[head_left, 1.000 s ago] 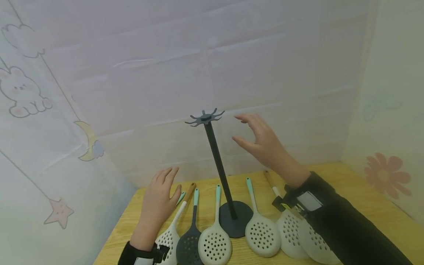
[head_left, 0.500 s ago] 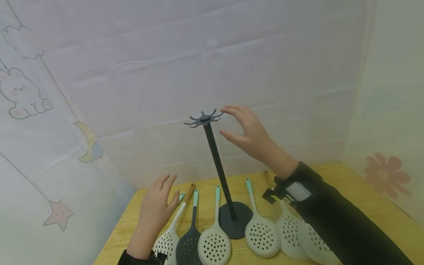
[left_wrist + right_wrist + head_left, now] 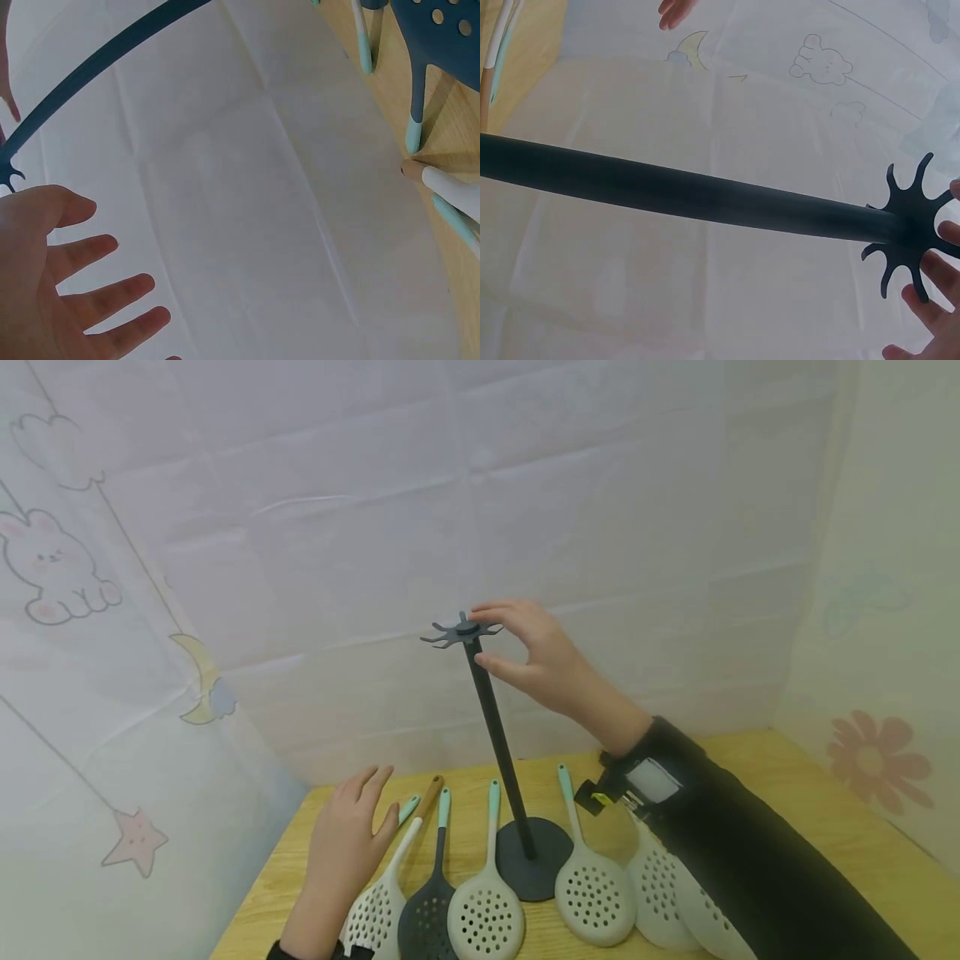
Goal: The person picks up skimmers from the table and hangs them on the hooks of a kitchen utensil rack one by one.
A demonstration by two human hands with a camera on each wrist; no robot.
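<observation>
Dark grey rack (image 3: 498, 743) stands upright mid-table (image 3: 810, 810), right hand (image 3: 536, 652) touching its hook crown with loosely spread fingers, not visibly gripping; left hand (image 3: 348, 835) flat, fingers apart, left of the rack beside the skimmers (image 3: 483, 910); judged step: steadying the crown.

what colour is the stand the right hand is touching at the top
Dark grey, nearly black: the stand, its round base and hook top alike. The head view shows it best.

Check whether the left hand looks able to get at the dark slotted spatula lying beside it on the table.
Probably yes. The left hand lies open on the table, and the dark slotted spatula lies close to its right with only one white skimmer between them; nothing covers its teal-tipped handle.
</observation>
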